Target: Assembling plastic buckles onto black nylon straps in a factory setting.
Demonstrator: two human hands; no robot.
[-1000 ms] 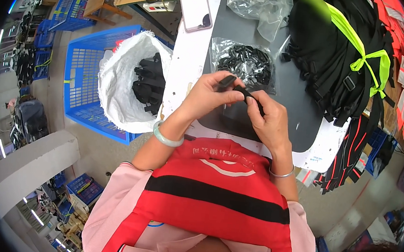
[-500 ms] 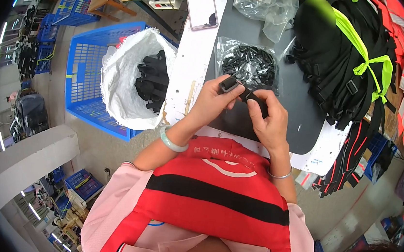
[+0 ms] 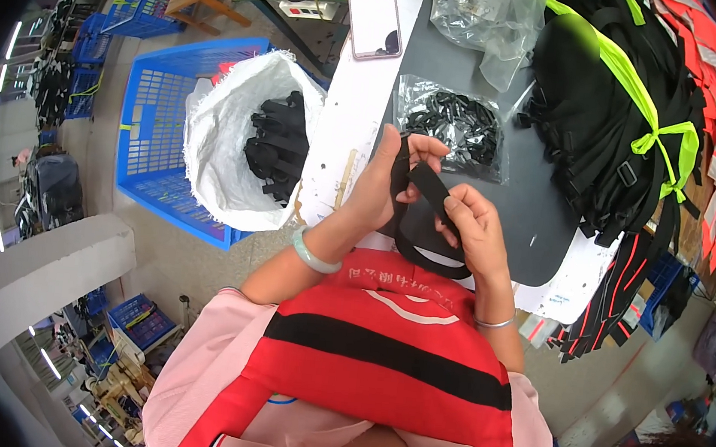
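The right hand (image 3: 480,227), at frame centre, clamps a black strap (image 3: 433,189) between thumb and fingers; the left hand (image 3: 379,182), just beside it, has its thumb raised and the strap running between palm and fingers (whether it grips cannot be told). Compared with half a second ago, the left thumb has lifted off and a slack loop now hangs below the hands; in judgement, the strap is being re-handled rather than held fast. The strap is flat, matt webbing, bending in a smooth curve. Above the hands, a clear, crinkled plastic bag (image 3: 499,161) holds small, glossy black parts (image 3: 454,121) on a smooth dark grey mat (image 3: 523,231). At left centre, a coarse white woven sack (image 3: 208,166) stands in a rigid blue lattice basket (image 3: 148,179). At upper right, soft black straps lie bundled under a neon-yellow tie (image 3: 633,80).
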